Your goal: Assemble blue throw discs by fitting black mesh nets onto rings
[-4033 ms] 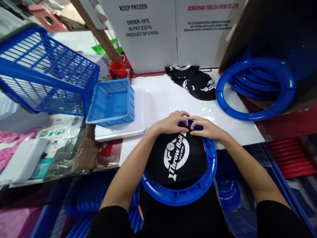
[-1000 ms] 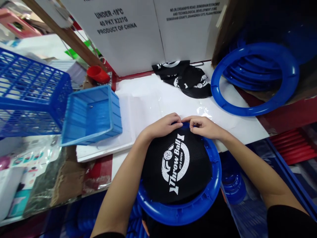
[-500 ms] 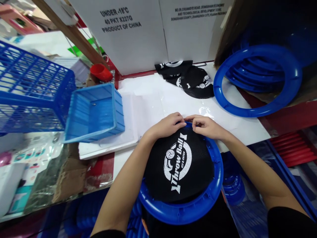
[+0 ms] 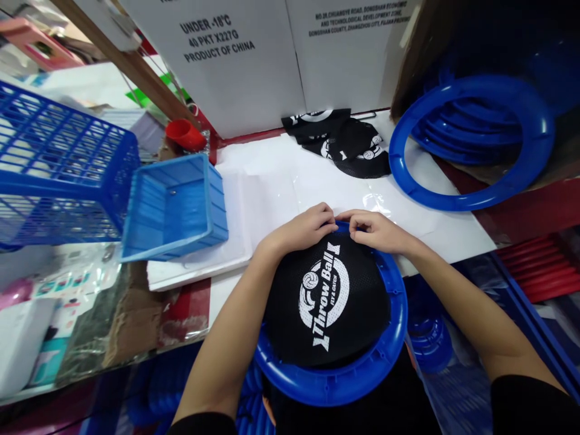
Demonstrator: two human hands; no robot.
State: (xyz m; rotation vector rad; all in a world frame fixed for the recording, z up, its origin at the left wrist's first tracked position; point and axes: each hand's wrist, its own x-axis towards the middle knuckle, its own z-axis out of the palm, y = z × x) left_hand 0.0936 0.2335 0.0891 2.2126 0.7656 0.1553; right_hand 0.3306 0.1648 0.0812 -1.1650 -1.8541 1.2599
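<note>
A blue plastic ring (image 4: 333, 386) leans against the table's front edge, close to my body. Across its opening lies a round black mesh cloth (image 4: 362, 320) printed with a white "Throw Ball" logo. My left hand (image 4: 310, 228) is closed at the ring's far rim, fingers curled over the cloth's edge. Beside it my right hand (image 4: 372, 231) pinches at the same rim, thumb and forefinger together. The two hands nearly touch. What lies exactly under the fingertips is hidden.
More black mesh cloths (image 4: 357, 148) lie on the white tabletop (image 4: 272, 181) by a white carton (image 4: 235, 84). Another blue ring (image 4: 466, 202) rests at right, before stacked rings. A light-blue bin (image 4: 176, 205), a blue basket (image 4: 58, 163) and a red cup (image 4: 185, 135) stand left.
Both hands stay at the ring's far rim, with hardly any movement of the fingers. The whole view has shifted very slightly.
</note>
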